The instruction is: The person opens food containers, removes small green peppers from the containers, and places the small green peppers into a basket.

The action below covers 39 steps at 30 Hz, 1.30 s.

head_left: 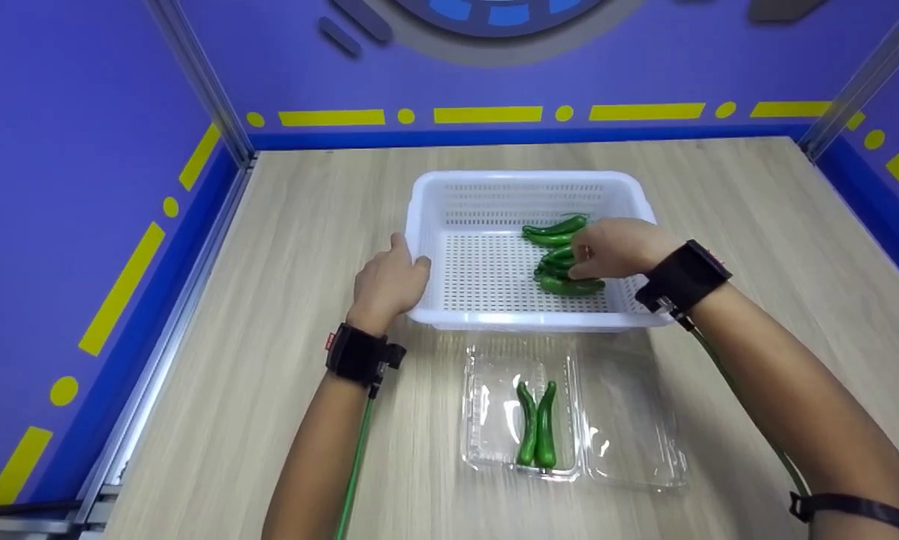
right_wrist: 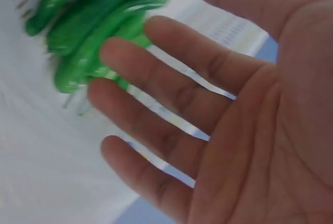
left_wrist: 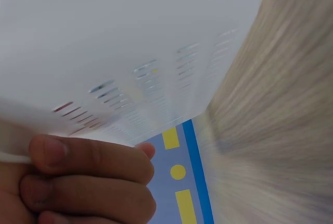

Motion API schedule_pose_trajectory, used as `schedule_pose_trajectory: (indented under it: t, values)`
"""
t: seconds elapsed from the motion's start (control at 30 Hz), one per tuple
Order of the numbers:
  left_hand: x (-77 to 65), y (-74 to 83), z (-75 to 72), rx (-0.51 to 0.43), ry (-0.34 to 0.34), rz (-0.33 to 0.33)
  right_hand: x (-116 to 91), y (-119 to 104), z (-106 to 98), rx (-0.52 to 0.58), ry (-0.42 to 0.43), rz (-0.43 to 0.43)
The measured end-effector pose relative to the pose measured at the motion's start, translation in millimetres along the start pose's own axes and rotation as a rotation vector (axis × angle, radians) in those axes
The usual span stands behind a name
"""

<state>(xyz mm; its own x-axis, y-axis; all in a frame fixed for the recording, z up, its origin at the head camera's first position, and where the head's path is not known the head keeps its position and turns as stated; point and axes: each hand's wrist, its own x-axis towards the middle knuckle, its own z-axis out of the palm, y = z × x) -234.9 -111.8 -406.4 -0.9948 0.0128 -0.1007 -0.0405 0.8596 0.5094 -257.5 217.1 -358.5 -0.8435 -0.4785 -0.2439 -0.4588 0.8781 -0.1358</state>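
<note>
The left rim of the white basket (head_left: pixel 419 225) is gripped by the left hand (head_left: pixel 389 285). The right hand (head_left: pixel 618 247), fingers spread and released, is reaching the green peppers (head_left: pixel 561 259) at the basket's right side.

Right hand (head_left: pixel 618 247) hides part of the blurred peppers (right_wrist: pixel 88 31)

I can read no text, label, brand or number anywhere; the purple walls (head_left: pixel 82 187) carry only yellow dashes and dots.
</note>
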Motion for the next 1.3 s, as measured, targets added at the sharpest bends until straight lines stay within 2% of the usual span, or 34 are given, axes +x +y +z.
schedule_pose_trajectory:
  t: [0.37, 0.53, 0.77, 1.0, 1.17, 1.3]
  values:
    - [-1.2, 0.2, 0.0, 0.004, 0.009, 0.013, -34, -13, -18, 0.074, 0.158, -0.086]
    - [-1.3, -0.6, -0.4, 0.003, 0.014, 0.012, -45, -19, -20, 0.086, 0.191, -0.101]
    - [0.1, -0.3, 0.6, 0.002, 0.01, 0.004, -50, -25, -19, 0.088, 0.216, -0.129]
    - [0.9, -0.7, 1.3, 0.0, 0.005, -0.002, -51, -27, -16, 0.165, 0.23, -0.094]
    - [0.4, -0.6, 1.0, 0.0, 0.002, -0.008, -53, -28, -15, 0.176, 0.286, -0.083]
    - [-0.4, 0.3, 0.5, 0.002, 0.003, -0.002, -56, -28, -11, 0.209, 0.34, -0.107]
